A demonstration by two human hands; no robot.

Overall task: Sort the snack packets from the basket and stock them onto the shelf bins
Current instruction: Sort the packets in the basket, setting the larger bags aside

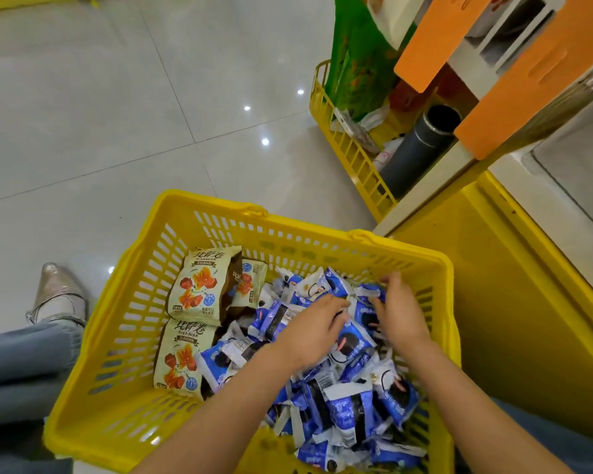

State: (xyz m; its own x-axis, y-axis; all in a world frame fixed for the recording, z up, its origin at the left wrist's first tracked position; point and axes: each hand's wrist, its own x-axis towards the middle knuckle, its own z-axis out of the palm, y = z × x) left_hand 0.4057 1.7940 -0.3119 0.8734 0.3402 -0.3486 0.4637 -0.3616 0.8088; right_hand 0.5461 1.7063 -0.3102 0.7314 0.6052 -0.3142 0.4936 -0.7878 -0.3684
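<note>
The basket (141, 302) sits on the floor (117, 114), a glossy pale tile that throws back ceiling lights as bright dots. It is hard yellow plastic, rectangular, its walls slotted in rows, with the handles folded down on the far rim.

Inside, along the left wall, lie the beige packets (199, 289): puffy pillow bags with a matte sheen, printed with red-orange snack pieces and dark lettering. One is propped upright against the far wall and another lies nearer. The rest of the basket, middle to right, is heaped with the blue packets (350, 415): small, crinkly foil wrappers in blue and white with crimped ends and a dark round biscuit pictured on them, all tumbled at every angle.

Both bare arms reach down into that heap. The left hand (310, 331) lies palm down on it, fingers (336, 304) bent at the tips onto a wrapper edge; I cannot tell whether they grasp it. The right hand (399, 311), just beside, has its fingers curled round one of the blue packets.

To the right stands a yellow shelf base (493, 285) under orange panels (435, 39). Beyond it, a second yellow basket (350, 148) holds a green bag (360, 63) and a dark tube (418, 148). At the left are a jeans leg (18, 364) and a shiny pointed shoe (57, 295).
</note>
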